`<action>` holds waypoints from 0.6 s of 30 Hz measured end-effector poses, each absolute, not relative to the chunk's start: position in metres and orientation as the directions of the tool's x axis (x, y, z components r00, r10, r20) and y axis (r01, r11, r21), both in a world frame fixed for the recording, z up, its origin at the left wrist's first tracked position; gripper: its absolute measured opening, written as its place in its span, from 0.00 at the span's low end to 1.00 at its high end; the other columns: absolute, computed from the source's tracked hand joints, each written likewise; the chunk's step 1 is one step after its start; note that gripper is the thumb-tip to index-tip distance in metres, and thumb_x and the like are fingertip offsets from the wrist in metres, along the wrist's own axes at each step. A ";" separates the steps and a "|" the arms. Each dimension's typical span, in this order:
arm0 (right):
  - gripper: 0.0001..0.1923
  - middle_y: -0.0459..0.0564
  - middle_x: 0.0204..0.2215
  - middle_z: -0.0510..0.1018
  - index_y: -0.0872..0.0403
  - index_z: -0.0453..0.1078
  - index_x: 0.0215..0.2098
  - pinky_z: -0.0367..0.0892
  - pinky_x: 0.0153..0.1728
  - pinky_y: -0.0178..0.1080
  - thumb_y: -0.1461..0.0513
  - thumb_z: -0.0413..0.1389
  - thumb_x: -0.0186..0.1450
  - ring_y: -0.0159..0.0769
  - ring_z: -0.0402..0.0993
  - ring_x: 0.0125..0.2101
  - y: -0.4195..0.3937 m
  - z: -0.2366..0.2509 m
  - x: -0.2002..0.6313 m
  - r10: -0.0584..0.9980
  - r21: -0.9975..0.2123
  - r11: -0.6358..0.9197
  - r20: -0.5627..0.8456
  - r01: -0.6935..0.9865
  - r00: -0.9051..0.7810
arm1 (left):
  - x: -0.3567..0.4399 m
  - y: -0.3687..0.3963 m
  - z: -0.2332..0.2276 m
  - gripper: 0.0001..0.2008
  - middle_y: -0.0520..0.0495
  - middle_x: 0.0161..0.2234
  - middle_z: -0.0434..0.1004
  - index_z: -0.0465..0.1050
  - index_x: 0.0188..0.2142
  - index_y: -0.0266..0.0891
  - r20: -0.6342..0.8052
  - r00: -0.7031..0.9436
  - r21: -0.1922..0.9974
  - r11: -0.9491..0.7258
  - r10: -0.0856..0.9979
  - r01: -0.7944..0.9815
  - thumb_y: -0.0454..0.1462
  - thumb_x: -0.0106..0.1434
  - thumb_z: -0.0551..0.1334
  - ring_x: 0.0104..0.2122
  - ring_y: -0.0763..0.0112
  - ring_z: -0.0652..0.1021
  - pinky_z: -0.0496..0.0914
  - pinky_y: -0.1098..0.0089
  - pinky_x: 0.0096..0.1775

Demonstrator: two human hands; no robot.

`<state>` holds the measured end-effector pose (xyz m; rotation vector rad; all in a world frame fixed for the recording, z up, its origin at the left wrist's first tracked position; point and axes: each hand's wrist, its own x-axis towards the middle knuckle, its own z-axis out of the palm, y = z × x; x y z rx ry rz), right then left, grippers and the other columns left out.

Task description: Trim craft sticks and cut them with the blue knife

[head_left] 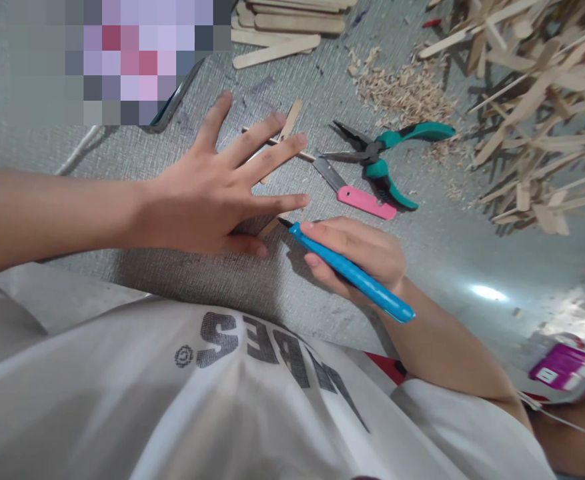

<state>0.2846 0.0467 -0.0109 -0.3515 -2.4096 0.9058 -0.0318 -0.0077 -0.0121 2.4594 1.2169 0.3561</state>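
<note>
At the far left a white cable (77, 152) lies on the grey table (252, 280). A phone (175, 100) rests beyond it, its screen blurred out. The left hand (212, 193) comes in from the left and lies flat on the table, palm down, fingers spread wide, gripping nothing. Its fingers press on thin sticks (285, 137) that cross beneath them; one stick end (269, 228) pokes out just below the little finger.

Right beside that end, the right hand (357, 257) is closed around a blue pen (349, 272), held like a pencil with its dark tip touching or almost touching the stick end; which, the picture does not settle. The pen's rear points down and right, past the wrist.

Above the right hand lies a pink knife (357, 195) with its blade out, pointing up and left. Just beside it, touching or nearly so, are teal pliers (387, 150), jaws toward the left hand.

At the top, a stack (287, 27) of flat sticks sits near the edge. Shavings (402, 90) are heaped right of it. Farther right stands a stick structure (537, 113). At the lower right corner a purple object (559, 365) shows, too blurred to name.
</note>
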 end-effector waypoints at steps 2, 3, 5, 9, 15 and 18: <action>0.32 0.52 0.46 0.91 0.48 0.75 0.80 0.89 0.41 0.41 0.66 0.65 0.80 0.41 0.90 0.39 0.046 -0.011 0.284 0.420 -0.681 0.730 0.385 0.054 -0.821 | -0.031 -0.007 -0.011 0.48 0.42 0.91 0.56 0.66 0.84 0.69 0.054 0.592 0.441 -0.551 0.804 0.708 0.53 0.69 0.80 0.88 0.22 0.61 0.42 0.07 0.81; 0.33 0.52 0.46 0.91 0.47 0.75 0.81 0.90 0.41 0.42 0.66 0.65 0.80 0.42 0.90 0.39 0.046 -0.011 0.284 0.426 -0.687 0.724 0.381 0.057 -0.821 | -0.031 -0.007 -0.011 0.48 0.43 0.91 0.57 0.67 0.84 0.70 0.055 0.589 0.447 -0.547 0.807 0.708 0.53 0.69 0.80 0.88 0.23 0.61 0.42 0.07 0.81; 0.36 0.52 0.46 0.92 0.42 0.72 0.83 0.90 0.40 0.43 0.66 0.64 0.80 0.44 0.90 0.39 0.046 -0.010 0.284 0.437 -0.691 0.719 0.375 0.068 -0.817 | -0.031 -0.008 -0.012 0.48 0.44 0.91 0.57 0.67 0.84 0.71 0.066 0.585 0.456 -0.546 0.808 0.703 0.53 0.68 0.80 0.88 0.23 0.60 0.42 0.07 0.81; 0.37 0.51 0.48 0.92 0.38 0.70 0.85 0.90 0.40 0.45 0.64 0.64 0.81 0.45 0.91 0.40 0.049 -0.009 0.285 0.428 -0.672 0.736 0.367 0.083 -0.826 | -0.030 -0.009 -0.013 0.47 0.44 0.91 0.57 0.69 0.82 0.72 0.079 0.563 0.484 -0.525 0.823 0.700 0.54 0.68 0.80 0.88 0.21 0.61 0.41 0.08 0.82; 0.25 0.55 0.47 0.92 0.51 0.80 0.73 0.90 0.42 0.42 0.66 0.64 0.79 0.43 0.92 0.42 0.052 -0.010 0.284 0.369 -0.591 0.804 0.403 0.070 -0.838 | -0.030 -0.009 -0.011 0.48 0.43 0.91 0.56 0.66 0.84 0.71 0.054 0.584 0.428 -0.547 0.810 0.719 0.55 0.69 0.79 0.88 0.24 0.59 0.44 0.09 0.81; 0.21 0.55 0.46 0.92 0.53 0.81 0.68 0.89 0.42 0.40 0.66 0.64 0.79 0.42 0.92 0.41 0.053 -0.010 0.284 0.358 -0.574 0.817 0.421 0.061 -0.833 | -0.030 -0.009 -0.011 0.46 0.43 0.90 0.57 0.67 0.83 0.70 0.059 0.578 0.428 -0.543 0.814 0.722 0.56 0.69 0.79 0.88 0.23 0.60 0.45 0.09 0.82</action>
